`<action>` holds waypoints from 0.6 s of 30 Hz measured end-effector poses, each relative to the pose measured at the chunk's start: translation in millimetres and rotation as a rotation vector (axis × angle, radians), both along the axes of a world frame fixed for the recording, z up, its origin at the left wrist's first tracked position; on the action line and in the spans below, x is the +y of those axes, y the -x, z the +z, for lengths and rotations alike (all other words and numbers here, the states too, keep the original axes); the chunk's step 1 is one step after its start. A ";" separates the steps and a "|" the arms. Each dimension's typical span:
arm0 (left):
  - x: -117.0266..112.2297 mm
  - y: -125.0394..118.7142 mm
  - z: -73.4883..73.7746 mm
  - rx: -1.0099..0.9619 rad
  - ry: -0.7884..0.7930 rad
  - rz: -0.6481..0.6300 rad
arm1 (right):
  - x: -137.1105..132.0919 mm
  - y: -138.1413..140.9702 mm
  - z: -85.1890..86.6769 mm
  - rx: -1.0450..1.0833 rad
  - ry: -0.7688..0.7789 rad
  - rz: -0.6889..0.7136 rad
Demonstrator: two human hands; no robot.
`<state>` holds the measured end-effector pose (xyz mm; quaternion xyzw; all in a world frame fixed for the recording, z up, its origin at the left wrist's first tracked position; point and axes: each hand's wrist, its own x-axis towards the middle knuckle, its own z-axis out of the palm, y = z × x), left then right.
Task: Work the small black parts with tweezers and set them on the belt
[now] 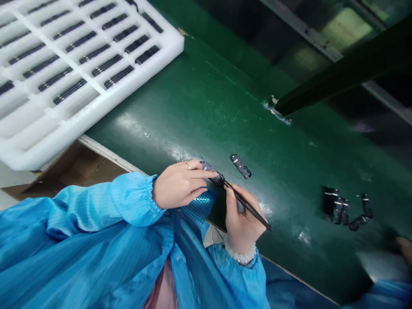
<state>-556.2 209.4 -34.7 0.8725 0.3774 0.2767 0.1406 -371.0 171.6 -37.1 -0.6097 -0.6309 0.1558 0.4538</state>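
My left hand [180, 183] rests palm down at the bench edge, its fingers steadying a small black electronic part [219, 178]. One fingertip presses on the part's top face; the underside of the grip is hidden. In my right hand [243, 214] is a pair of black tweezers [249, 205], pinched between thumb and fingers. Their tips touch the right end of the part or sit just above it. A second long, narrow black part [240, 166] lies on the bench just beyond my hands. Below my left fingers shows a blue dotted sheet [200, 205].
A white foam tray [135, 88] with many dark parts in slots stands at upper left, overhanging the green bench [193, 107]. Several black parts [336, 205] lie to the right. A dark post [337, 73] rises behind. A co-worker's blue sleeve [389, 294] enters lower right.
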 end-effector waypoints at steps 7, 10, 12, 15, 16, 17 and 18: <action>1.6 2.9 2.8 -0.015 0.003 -0.051 | 17.1 -7.7 6.1 -0.179 0.014 0.207; 8.3 7.9 3.4 -0.016 0.036 -0.036 | 27.4 -6.6 3.8 -0.310 0.047 0.332; 13.7 11.0 2.6 -0.011 0.080 -0.038 | 29.3 -3.9 2.5 -0.309 0.029 0.330; 19.3 13.5 0.7 -0.005 0.139 -0.057 | 26.5 -3.3 2.9 -0.300 -0.029 0.333; 20.2 13.7 0.1 -0.004 0.149 -0.053 | 25.6 -5.5 3.4 -0.311 -0.056 0.329; 20.7 13.8 -0.3 -0.003 0.156 -0.046 | 25.3 -9.4 3.7 -0.329 -0.086 0.312; 20.9 13.8 -0.5 -0.004 0.160 -0.042 | 26.1 -14.8 3.7 -0.348 -0.113 0.277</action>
